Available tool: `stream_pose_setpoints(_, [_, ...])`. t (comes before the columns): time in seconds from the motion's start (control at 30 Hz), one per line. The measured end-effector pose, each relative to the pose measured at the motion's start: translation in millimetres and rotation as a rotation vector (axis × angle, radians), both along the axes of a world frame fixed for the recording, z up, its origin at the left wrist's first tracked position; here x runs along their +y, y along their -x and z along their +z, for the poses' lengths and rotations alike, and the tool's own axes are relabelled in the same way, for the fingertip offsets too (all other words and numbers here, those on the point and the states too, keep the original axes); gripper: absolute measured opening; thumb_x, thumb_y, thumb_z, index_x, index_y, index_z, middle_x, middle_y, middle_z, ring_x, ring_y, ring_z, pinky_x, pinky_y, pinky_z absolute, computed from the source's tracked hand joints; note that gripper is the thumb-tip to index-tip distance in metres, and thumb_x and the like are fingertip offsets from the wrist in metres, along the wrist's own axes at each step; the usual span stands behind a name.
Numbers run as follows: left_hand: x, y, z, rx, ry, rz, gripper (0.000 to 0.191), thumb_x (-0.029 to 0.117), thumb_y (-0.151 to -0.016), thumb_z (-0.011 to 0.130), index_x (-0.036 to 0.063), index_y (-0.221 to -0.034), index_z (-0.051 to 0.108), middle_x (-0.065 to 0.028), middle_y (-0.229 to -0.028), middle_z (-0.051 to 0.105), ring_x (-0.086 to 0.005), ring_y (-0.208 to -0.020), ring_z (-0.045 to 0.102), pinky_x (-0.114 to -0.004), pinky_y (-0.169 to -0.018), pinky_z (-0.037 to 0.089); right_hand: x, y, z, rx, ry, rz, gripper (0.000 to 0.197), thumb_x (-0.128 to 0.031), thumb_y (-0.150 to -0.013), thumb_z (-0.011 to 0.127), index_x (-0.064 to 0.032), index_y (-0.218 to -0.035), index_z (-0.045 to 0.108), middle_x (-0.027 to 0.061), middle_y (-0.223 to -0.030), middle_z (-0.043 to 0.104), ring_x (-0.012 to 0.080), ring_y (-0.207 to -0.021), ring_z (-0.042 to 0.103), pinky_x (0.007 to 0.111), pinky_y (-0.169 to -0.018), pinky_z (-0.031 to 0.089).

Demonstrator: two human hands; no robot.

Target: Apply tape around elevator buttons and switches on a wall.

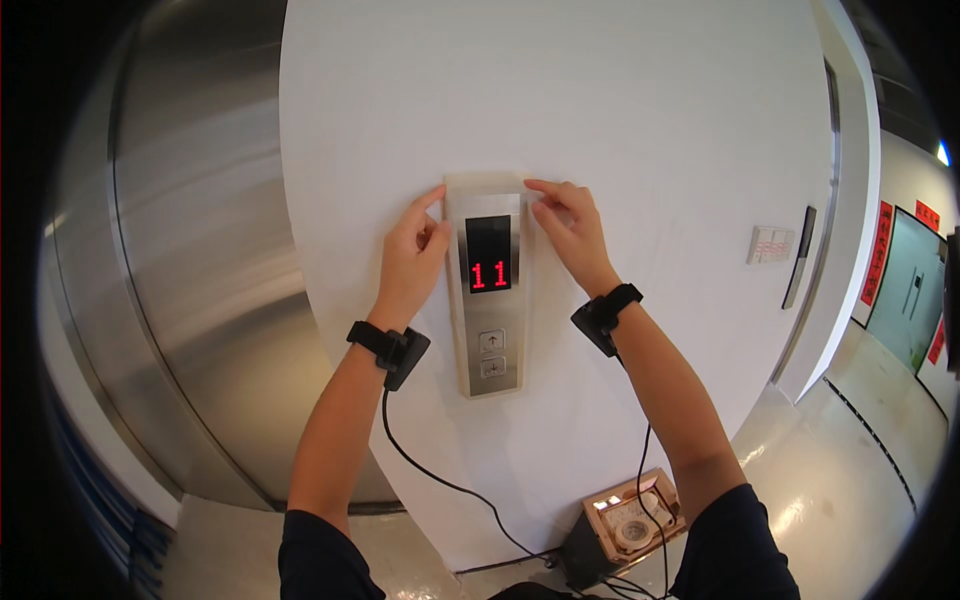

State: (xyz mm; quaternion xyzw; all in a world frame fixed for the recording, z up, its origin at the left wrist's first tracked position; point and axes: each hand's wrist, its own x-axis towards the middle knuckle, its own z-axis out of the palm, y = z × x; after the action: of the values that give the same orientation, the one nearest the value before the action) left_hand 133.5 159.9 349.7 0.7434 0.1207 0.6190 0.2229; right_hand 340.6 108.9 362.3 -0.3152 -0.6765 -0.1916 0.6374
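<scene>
A metal elevator call panel (491, 307) is mounted upright on the white wall, with a lit red display (488, 255) above an up button (492, 340) and a down button (493, 367). A pale, translucent border runs round its edge. My left hand (415, 251) is at the panel's upper left edge, index fingertip at the corner. At the upper right corner is my right hand (571, 229), thumb and index finger apart by the edge. Neither hand shows an object in its fingers. Each wrist bears a strapped black device with a cable.
Metal elevator doors (217, 262) stand at the left. Low by the wall is a bin with an ashtray top (634, 517), with cables beside it. A switch plate (770, 245) is on the wall at right, near a doorway; red banners (877, 253) hang beyond.
</scene>
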Motion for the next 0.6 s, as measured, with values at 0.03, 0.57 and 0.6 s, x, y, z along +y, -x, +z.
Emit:
stream_pose_setpoints(0.03, [1.8, -0.3, 1.7, 0.000, 0.000, -0.001, 0.036, 0.005, -0.086, 0.053, 0.0056, -0.122, 0.052, 0.0030, -0.064, 0.045, -0.0047, -0.057, 0.041, -0.020, -0.054, 0.037, -1.2, 0.8, 0.4, 0.000, 0.000, -0.001, 0.026, -0.007, -0.078, 0.058, -0.0092, -0.103, 0.065, 0.0019, -0.075, 0.054, 0.0181, -0.081, 0.045, 0.030, -0.078, 0.038])
stream_pose_setpoints(0.57, [-1.1, -6.7, 31.2, -0.091, 0.174, -0.037, 0.017, 0.016, -0.084, 0.061, 0.0012, -0.093, 0.061, 0.0002, -0.052, 0.048, -0.0054, -0.041, 0.039, -0.022, -0.034, 0.029, -6.2, 8.8, 17.9, 0.114, 0.246, 0.049, 0.022, -0.016, -0.079, 0.061, -0.0013, -0.095, 0.065, 0.0019, -0.063, 0.056, 0.0099, -0.060, 0.047, 0.025, -0.057, 0.040])
stream_pose_setpoints(0.6, [-0.8, -8.0, 31.9, -0.116, 0.177, -0.047, 0.018, 0.017, -0.083, 0.062, 0.0006, -0.091, 0.062, 0.0004, -0.052, 0.048, -0.0053, -0.041, 0.039, -0.022, -0.034, 0.029, -5.5, 11.0, 18.7, 0.155, 0.278, 0.036, 0.023, -0.018, -0.080, 0.061, -0.0014, -0.095, 0.065, 0.0019, -0.066, 0.059, 0.0102, -0.062, 0.050, 0.025, -0.059, 0.042])
